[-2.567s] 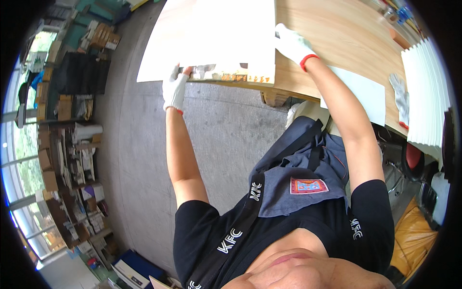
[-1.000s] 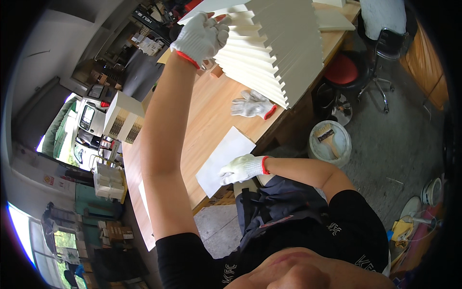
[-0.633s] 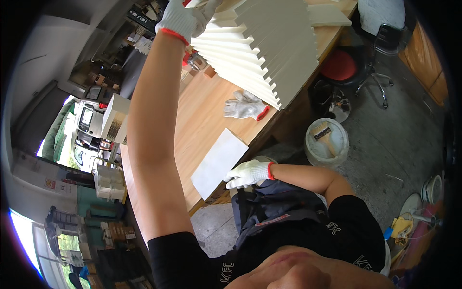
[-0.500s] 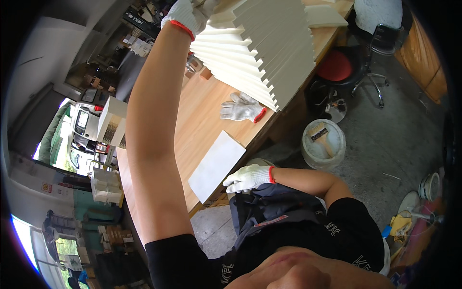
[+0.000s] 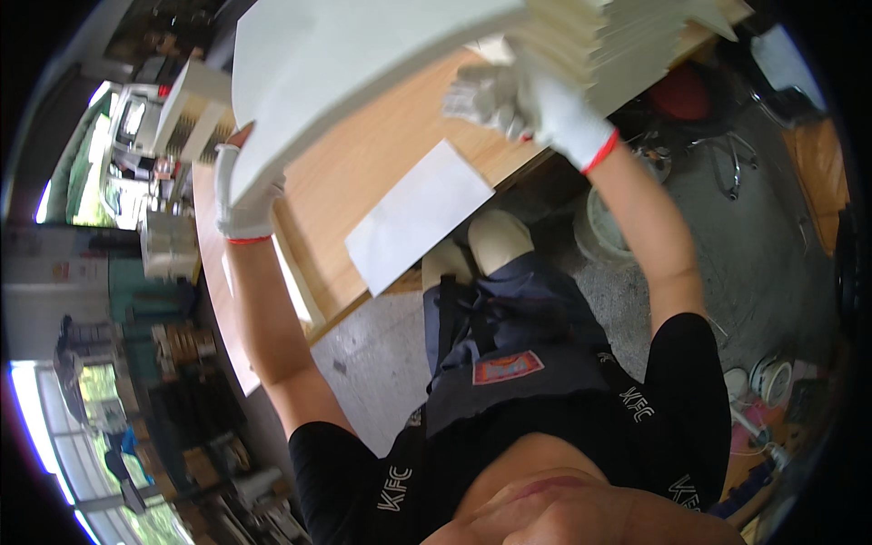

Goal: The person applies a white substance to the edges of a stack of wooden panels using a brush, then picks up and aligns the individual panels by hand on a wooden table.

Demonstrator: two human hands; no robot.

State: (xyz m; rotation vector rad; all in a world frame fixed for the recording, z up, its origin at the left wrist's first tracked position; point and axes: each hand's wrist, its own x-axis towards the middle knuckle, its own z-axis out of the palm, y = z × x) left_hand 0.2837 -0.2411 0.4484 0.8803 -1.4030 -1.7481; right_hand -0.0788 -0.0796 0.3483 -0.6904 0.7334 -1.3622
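A large white sheet (image 5: 327,54), its near edge curving, spans the far side of the table. My left hand (image 5: 243,195), in a white knitted glove with a red cuff, is closed on the sheet's near left corner. My right hand (image 5: 565,118), gloved the same way, is raised by the sheet's right end, beside the stack of pale sheets with stepped edges (image 5: 636,45). Its fingers are smeared by motion, so I cannot tell whether they grip the sheet. A loose grey-white glove (image 5: 486,98) lies on the table next to my right hand.
A white rectangular board (image 5: 420,216) lies at the wooden table's (image 5: 322,195) near edge. A white bucket (image 5: 604,227) stands on the floor at right, with a wheeled chair (image 5: 727,150) beyond. Stacked white blocks (image 5: 195,109) are at far left.
My left hand has come back toward me and left, now with the large sheet. My right hand has risen from my lap to the sheet's right end. The view has shifted.
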